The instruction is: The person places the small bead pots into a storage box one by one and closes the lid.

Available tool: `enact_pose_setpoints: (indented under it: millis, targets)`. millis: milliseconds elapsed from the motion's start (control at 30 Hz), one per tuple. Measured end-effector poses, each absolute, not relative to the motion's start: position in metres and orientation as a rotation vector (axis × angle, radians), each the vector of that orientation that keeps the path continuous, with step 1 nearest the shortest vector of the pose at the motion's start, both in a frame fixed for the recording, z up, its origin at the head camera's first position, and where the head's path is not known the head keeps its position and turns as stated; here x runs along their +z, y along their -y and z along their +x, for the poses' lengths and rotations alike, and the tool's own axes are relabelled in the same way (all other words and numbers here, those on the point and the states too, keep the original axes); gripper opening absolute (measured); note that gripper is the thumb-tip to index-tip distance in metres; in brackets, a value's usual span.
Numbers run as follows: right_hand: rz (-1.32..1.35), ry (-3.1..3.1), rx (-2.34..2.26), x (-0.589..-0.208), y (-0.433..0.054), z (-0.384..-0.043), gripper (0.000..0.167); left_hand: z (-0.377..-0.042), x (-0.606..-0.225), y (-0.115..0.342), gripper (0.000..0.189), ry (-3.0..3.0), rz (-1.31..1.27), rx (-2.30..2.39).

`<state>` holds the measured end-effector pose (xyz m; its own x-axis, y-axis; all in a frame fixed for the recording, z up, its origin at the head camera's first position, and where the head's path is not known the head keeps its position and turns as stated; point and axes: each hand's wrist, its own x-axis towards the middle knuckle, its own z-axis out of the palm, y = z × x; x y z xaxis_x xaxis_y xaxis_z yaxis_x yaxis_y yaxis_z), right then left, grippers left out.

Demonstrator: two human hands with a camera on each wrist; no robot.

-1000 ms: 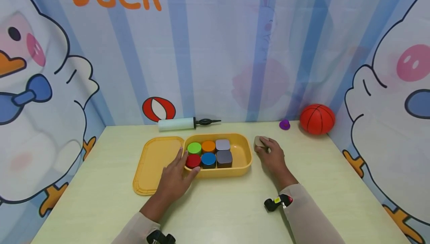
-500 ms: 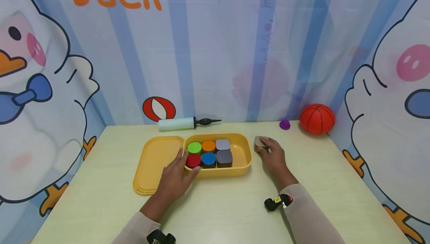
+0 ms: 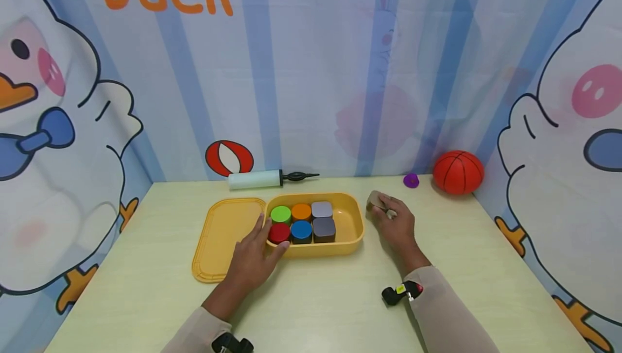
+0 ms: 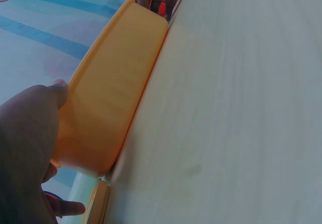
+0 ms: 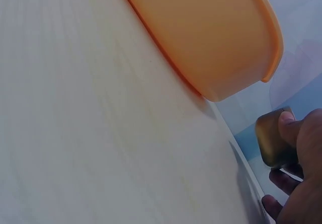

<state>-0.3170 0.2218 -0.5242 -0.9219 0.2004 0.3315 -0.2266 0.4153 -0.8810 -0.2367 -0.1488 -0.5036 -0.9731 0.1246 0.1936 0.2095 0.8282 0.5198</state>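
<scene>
My right hand (image 3: 396,226) pinches a taupe block with rounded corners (image 3: 375,201) just right of the yellow box (image 3: 320,250). In the right wrist view the block (image 5: 274,138) appears raised off the table, thumb on one side and fingers on the other. My left hand (image 3: 252,260) rests at the box's left end, fingers fairly straight along it and thumb on the front rim. Inside the box sit round pieces with green (image 3: 281,214), orange (image 3: 301,212), red (image 3: 279,232) and blue (image 3: 301,230) tops, plus light grey (image 3: 322,209) and dark grey (image 3: 324,229) square ones.
A yellow lid (image 3: 214,250) lies left of the box, partly behind my left hand. Along the back are a pale hand pump (image 3: 257,179), a small purple object (image 3: 411,180) and a red ball (image 3: 458,172). A cartoon duck curtain (image 3: 311,72) surrounds the table.
The taupe block has risen slightly and tilted in my right hand's pinch, and that hand's fingers have shifted a little. My left hand and the box stay put.
</scene>
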Motion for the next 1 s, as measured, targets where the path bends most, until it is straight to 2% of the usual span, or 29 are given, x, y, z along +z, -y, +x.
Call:
enact_pose_setpoints:
  millis: [233,467,1000]
  targets:
    - [-0.011,2.178,1.488,-0.52,-0.219,-0.313,0.049,-0.236,-0.505,0.148,0.087,2.865,-0.28,-0.848]
    - [0.129,1.958,1.594,-0.517,-0.213,-0.318,0.044,-0.236,-0.505,0.15,0.087,2.863,-0.268,-0.84]
    - [0.323,1.88,1.663,-0.497,-0.201,-0.314,0.04,-0.237,-0.505,0.15,0.087,2.866,-0.265,-0.841]
